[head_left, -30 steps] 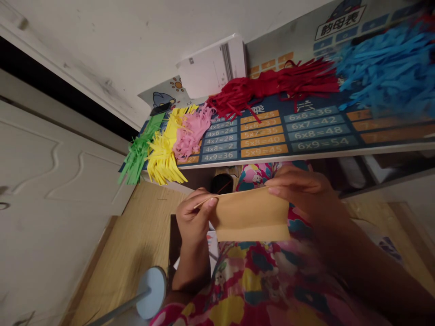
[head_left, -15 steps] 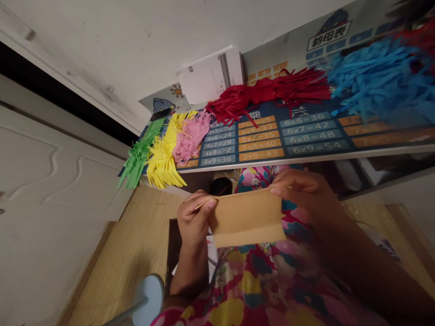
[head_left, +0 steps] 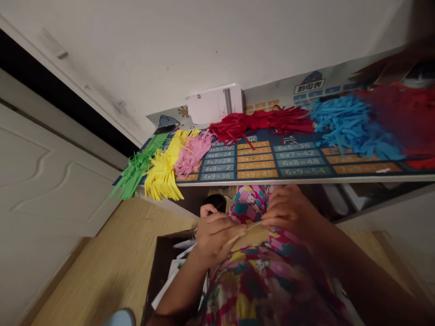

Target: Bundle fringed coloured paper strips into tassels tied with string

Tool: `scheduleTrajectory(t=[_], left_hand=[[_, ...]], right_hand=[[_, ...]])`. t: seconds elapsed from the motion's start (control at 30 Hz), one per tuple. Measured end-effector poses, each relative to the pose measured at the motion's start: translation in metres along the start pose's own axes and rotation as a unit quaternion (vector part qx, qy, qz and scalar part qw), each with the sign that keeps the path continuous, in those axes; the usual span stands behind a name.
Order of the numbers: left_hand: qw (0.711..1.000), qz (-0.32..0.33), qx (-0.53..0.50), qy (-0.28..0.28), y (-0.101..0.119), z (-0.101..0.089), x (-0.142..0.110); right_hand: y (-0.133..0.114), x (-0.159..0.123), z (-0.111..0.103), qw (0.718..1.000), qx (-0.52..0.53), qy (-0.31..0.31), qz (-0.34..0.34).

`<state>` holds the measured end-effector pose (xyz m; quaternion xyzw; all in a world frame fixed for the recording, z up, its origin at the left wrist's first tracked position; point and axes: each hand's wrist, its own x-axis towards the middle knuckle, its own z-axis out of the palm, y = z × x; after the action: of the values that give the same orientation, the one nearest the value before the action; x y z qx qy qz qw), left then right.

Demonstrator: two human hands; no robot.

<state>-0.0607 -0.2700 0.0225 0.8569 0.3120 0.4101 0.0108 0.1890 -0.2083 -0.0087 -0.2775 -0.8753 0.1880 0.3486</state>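
In front of my lap, both hands hold a tan sheet of paper with a thin, stick-like upper edge. My left hand is closed over its left part, the fingers lying across and hiding much of it. My right hand pinches the right end of that edge. Only a small strip of the sheet shows between the hands, low against the patterned clothing. Whether the edge is a separate stick or rolled paper, I cannot tell.
Beyond my hands is a desk covered by a times-table mat. Fringed paper bundles lie on it: green, yellow, pink, red, blue. An open box of papers stands at lower left.
Both hands have come lower and closer together. The left hand has moved right, over the sheet, which was spread wide between the hands and now shows far less. The view has tilted up.
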Motion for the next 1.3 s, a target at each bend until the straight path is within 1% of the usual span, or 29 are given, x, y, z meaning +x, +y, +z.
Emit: scheduleTrajectory(t=[0.1, 0.2, 0.23, 0.27, 0.3, 0.33, 0.37, 0.4, 0.47, 0.53, 0.57, 0.6, 0.67, 0.73, 0.83, 0.9, 0.97, 1.03, 1.1, 1.2, 1.3], left_hand=[[1.000, 0.012, -0.015, 0.000, -0.002, 0.000, -0.007], [0.999, -0.009, -0.039, 0.001, -0.005, 0.004, -0.015], [0.998, -0.028, -0.056, 0.007, -0.007, 0.005, -0.017], [0.995, -0.059, -0.077, 0.026, -0.009, 0.006, -0.020], [0.987, -0.108, -0.101, 0.056, -0.012, 0.006, -0.022], [0.973, -0.172, -0.125, 0.094, -0.015, 0.005, -0.024], [0.949, -0.242, -0.149, 0.133, -0.017, 0.005, -0.025], [0.919, -0.313, -0.174, 0.167, -0.020, 0.005, -0.025], [0.847, -0.428, -0.235, 0.209, -0.024, 0.008, -0.022], [0.775, -0.499, -0.311, 0.232, -0.026, 0.015, -0.017], [0.744, -0.521, -0.340, 0.242, -0.026, 0.018, -0.013], [0.720, -0.538, -0.359, 0.251, -0.027, 0.022, -0.010], [0.688, -0.561, -0.376, 0.265, -0.027, 0.026, -0.006], [0.659, -0.579, -0.401, 0.266, -0.027, 0.025, -0.003], [0.602, -0.582, -0.487, 0.248, -0.029, 0.017, -0.004], [0.578, -0.566, -0.540, 0.232, -0.030, 0.012, -0.008], [0.564, -0.564, -0.566, 0.208, -0.031, 0.009, -0.013], [0.548, -0.578, -0.574, 0.189, -0.032, 0.008, -0.019], [0.537, -0.587, -0.576, 0.188, -0.032, 0.008, -0.022], [0.535, -0.590, -0.578, 0.177, -0.030, 0.006, -0.024], [0.537, -0.596, -0.576, 0.157, -0.028, 0.004, -0.024]], right_hand=[[0.014, -0.019, -0.014, 0.999, -0.031, 0.005, 0.006], [0.030, -0.034, -0.025, 0.998, -0.059, -0.012, 0.034], [0.035, -0.038, -0.027, 0.996, -0.068, -0.013, 0.053], [0.042, -0.042, -0.030, 0.994, -0.074, -0.005, 0.076], [0.047, -0.046, -0.032, 0.992, -0.072, 0.014, 0.106], [0.052, -0.049, -0.032, 0.987, -0.058, 0.041, 0.141], [0.055, -0.052, -0.032, 0.981, -0.032, 0.068, 0.177], [0.055, -0.054, -0.029, 0.974, 0.009, 0.085, 0.212], [0.050, -0.056, -0.017, 0.952, 0.134, 0.093, 0.260], [0.039, -0.053, 0.003, 0.913, 0.282, 0.088, 0.281], [0.033, -0.051, 0.014, 0.888, 0.348, 0.083, 0.290], [0.028, -0.047, 0.024, 0.862, 0.399, 0.081, 0.303], [0.019, -0.040, 0.040, 0.820, 0.446, 0.082, 0.348], [0.015, -0.033, 0.049, 0.795, 0.449, 0.093, 0.397], [0.014, -0.025, 0.051, 0.780, 0.446, 0.120, 0.422], [0.012, -0.022, 0.050, 0.779, 0.443, 0.133, 0.423], [0.008, -0.019, 0.050, 0.778, 0.442, 0.143, 0.423], [0.003, -0.013, 0.051, 0.772, 0.452, 0.148, 0.423], [-0.002, -0.006, 0.052, 0.760, 0.475, 0.151, 0.418], [-0.006, 0.007, 0.053, 0.744, 0.503, 0.164, 0.407], [-0.005, 0.014, 0.053, 0.739, 0.490, 0.179, 0.426]])
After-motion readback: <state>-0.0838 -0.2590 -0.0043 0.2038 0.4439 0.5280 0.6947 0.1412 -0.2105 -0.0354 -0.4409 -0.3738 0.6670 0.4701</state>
